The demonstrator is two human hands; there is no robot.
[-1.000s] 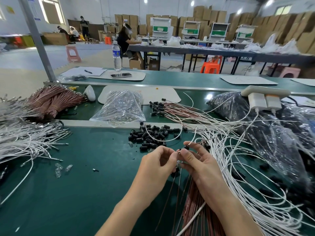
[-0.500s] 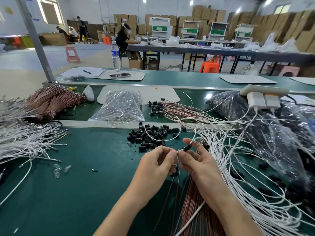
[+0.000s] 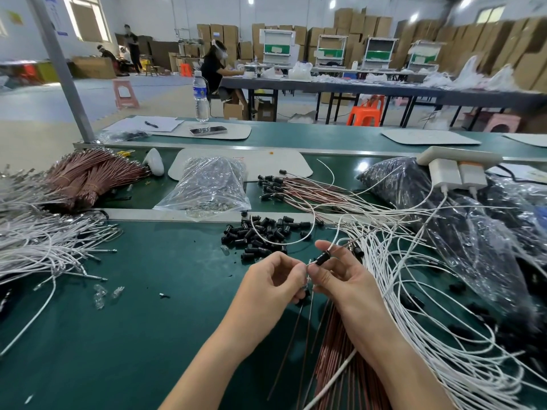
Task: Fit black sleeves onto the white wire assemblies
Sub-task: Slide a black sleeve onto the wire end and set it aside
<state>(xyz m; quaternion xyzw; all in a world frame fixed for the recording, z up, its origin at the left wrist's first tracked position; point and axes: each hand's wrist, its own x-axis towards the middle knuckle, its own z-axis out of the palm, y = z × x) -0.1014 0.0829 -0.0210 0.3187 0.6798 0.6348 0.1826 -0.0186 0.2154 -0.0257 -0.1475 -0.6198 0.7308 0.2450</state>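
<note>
My right hand (image 3: pixel 344 281) pinches a black sleeve (image 3: pixel 322 258) between thumb and forefinger, and it's threaded on a white wire (image 3: pixel 333 241) that runs up and away over the green bench (image 3: pixel 133 321). My left hand (image 3: pixel 273 281) is curled, fingertips nipping the wire's bare end just beside the sleeve. Just beyond my knuckles sits a heap of loose black sleeves (image 3: pixel 260 235). To my right sprawl the white wires (image 3: pixel 420 297), with copper-coloured wires (image 3: pixel 334 350) under my wrists.
</note>
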